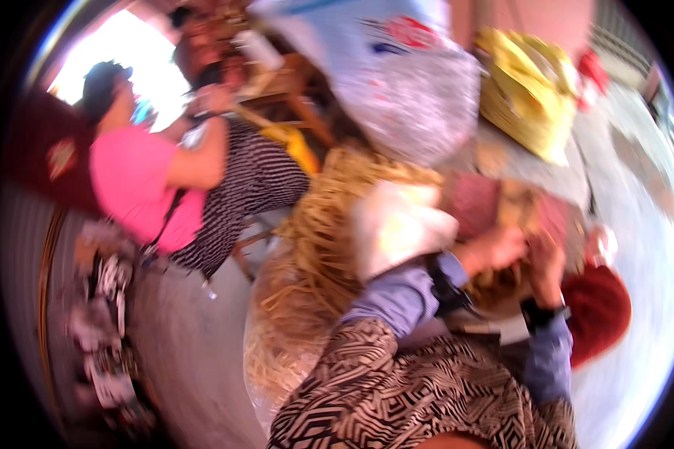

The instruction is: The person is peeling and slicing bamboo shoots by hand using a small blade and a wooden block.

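My left hand and my right hand are close together in front of me, with bent fingers near a blurred tan piece. Whether either hand grips it cannot be told through the blur. Beyond them lies a reddish surface. Brownish-yellow pieces sit just below my hands. A whitish bag or cloth rests to the left of my left forearm, against a large heap of tan strips.
Clear plastic wraps the heap's lower part. A person in a pink shirt sits at the left. Large white sacks and a yellow bag stand beyond. A dark red round object is at right.
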A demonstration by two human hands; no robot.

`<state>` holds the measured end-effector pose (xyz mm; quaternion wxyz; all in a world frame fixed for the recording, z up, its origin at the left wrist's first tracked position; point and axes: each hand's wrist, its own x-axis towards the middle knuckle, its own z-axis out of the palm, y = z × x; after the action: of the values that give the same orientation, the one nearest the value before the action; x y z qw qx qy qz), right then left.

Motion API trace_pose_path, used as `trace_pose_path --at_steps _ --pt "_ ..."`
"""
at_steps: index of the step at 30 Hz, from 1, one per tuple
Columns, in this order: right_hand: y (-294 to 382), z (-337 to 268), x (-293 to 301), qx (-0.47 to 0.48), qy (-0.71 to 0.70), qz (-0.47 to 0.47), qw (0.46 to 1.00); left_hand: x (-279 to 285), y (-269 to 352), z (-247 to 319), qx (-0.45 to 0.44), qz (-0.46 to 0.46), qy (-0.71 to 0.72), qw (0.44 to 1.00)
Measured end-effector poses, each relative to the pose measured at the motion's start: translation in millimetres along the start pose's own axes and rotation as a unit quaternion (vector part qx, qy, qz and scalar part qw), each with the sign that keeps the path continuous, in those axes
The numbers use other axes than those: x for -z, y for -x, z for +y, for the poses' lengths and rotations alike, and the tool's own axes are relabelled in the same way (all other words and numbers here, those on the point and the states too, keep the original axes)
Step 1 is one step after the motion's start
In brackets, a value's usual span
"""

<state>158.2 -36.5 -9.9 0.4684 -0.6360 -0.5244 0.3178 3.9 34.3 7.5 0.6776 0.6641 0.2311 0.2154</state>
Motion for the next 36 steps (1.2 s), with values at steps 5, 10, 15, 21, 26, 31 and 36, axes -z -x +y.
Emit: trace_pose_path --at_steps 5,10,15,21,26,31,36 --pt "7 11 20 0.007 0.212 -0.202 0.956 20 9 -2 -0.04 0.045 -0.219 0.974" --pt "32 -39 15 -0.174 -0.464 -0.15 0.856 -18 1 -4 -0.062 0.059 0.054 0.995" --pt "12 -26 22 0.034 0.047 0.021 0.998 -56 16 18 -0.038 0.105 0.165 0.98" --pt "33 -31 19 0.153 0.149 0.104 0.971 -79 21 6 -0.112 0.077 0.305 0.943" --pt "40 -36 26 0.176 0.19 0.1 0.961 -84 33 14 -0.073 0.103 0.321 0.939" --pt "49 -51 26 0.162 0.185 0.072 0.967 -81 53 19 0.01 0.09 0.26 0.962" --pt "60 -41 24 0.163 0.177 0.011 0.971 -68 62 9 -0.216 0.252 -0.259 0.907"
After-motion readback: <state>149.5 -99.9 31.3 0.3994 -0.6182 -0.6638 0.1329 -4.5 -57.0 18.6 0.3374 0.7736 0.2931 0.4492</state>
